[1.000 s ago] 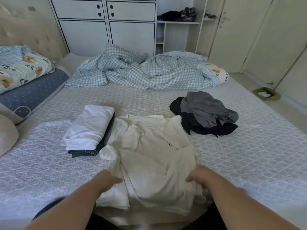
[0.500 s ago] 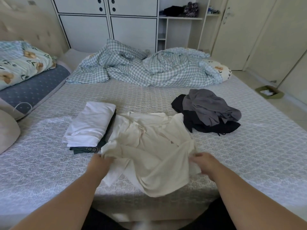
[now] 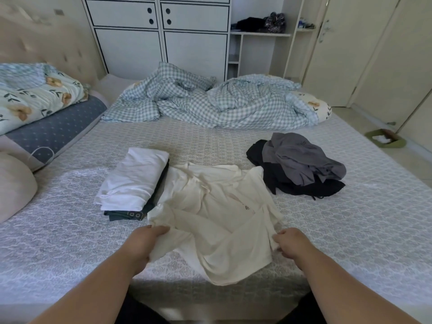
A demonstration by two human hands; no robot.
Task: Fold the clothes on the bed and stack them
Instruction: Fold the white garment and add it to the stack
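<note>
Two hands are on the cream shirt [image 3: 217, 220], which lies crumpled near the front edge of the bed [image 3: 350, 230], its lower hem close to the mattress edge. My left hand [image 3: 142, 242] has its fingers curled into the shirt's left side; my right hand [image 3: 289, 242] pinches the right side seam. The shirt is not yet flat: one sleeve is folded across the chest and the body is bunched.

Just left of it sits the folded stack [image 3: 133, 181], a white piece on top of a dark one, with the shirt's left edge touching it. To the right, a little apart, lies the unfolded pile [image 3: 299, 164] of grey and black garments.

Risks noted. Any fold made over the present wrinkles would, in my judgement, lock them in and give a lumpy bundle. Pulling leftward could drag or topple the stack. Uneven tension between the hands could skew the fold. The hem could slip off the bed edge.
</note>
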